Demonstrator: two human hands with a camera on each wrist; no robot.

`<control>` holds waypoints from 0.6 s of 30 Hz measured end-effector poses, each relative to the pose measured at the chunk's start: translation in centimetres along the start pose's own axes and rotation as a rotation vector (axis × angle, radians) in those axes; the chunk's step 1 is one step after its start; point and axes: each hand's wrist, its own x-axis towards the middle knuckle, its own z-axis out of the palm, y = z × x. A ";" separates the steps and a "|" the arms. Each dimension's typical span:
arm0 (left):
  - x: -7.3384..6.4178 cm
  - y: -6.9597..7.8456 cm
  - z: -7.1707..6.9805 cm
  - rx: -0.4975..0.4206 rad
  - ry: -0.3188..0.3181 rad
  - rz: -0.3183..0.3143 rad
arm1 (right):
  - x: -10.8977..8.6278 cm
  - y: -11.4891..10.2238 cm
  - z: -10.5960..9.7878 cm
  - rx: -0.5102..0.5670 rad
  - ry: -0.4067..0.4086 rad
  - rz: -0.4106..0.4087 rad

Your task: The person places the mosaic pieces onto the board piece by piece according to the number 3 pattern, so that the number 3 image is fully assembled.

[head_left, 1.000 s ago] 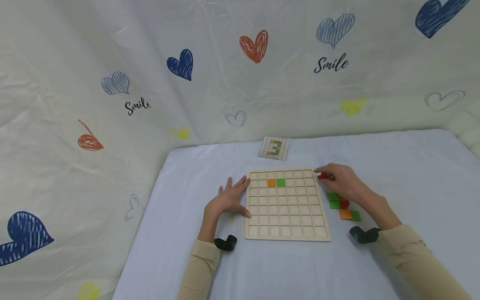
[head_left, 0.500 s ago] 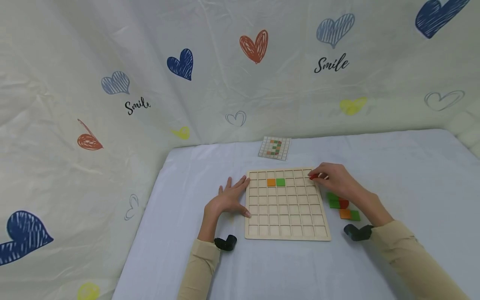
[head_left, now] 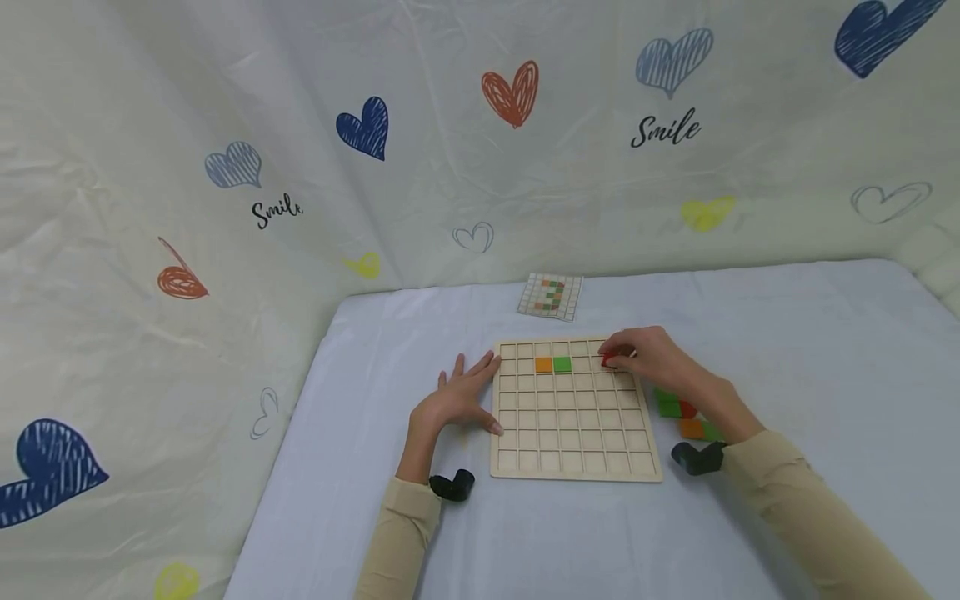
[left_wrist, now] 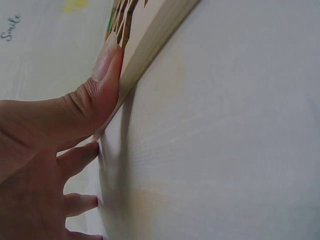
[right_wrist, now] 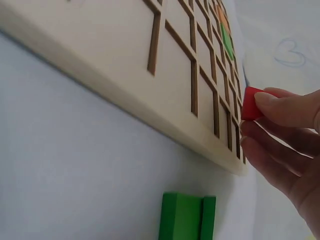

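Note:
A pale wooden grid board (head_left: 566,419) lies flat on the table. Its second row carries an orange tile (head_left: 543,365) beside a green tile (head_left: 562,364). My right hand (head_left: 663,358) pinches a red tile (right_wrist: 251,103) between thumb and fingers, over the board's upper right part. In the head view those fingers partly cover the red tile. Along the board's left edge rests my left hand (head_left: 456,402), fingers spread; in the left wrist view its thumb (left_wrist: 106,67) presses on the board's rim.
Right of the board lie loose tiles, partly under the right arm: green ones (head_left: 669,409), a red one (head_left: 687,409) and an orange one (head_left: 691,429). A card with a coloured grid pattern (head_left: 550,297) lies behind the board. A heart-printed cloth (head_left: 420,192) hangs at the back.
My right hand has moved left with the red tile, from beside the board's right edge to over its upper right cells. The left hand has stayed in place.

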 end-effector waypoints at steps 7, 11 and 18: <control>0.0 -0.1 0.0 -0.010 -0.005 -0.003 | 1.3 -0.7 0.6 -0.012 -0.046 -0.057; 0.0 -0.1 0.0 -0.013 0.001 -0.002 | 2.2 -0.8 1.2 -0.032 -0.076 -0.040; -0.1 -0.1 -0.1 -0.015 -0.009 -0.005 | 3.4 -1.0 2.1 -0.039 -0.088 -0.011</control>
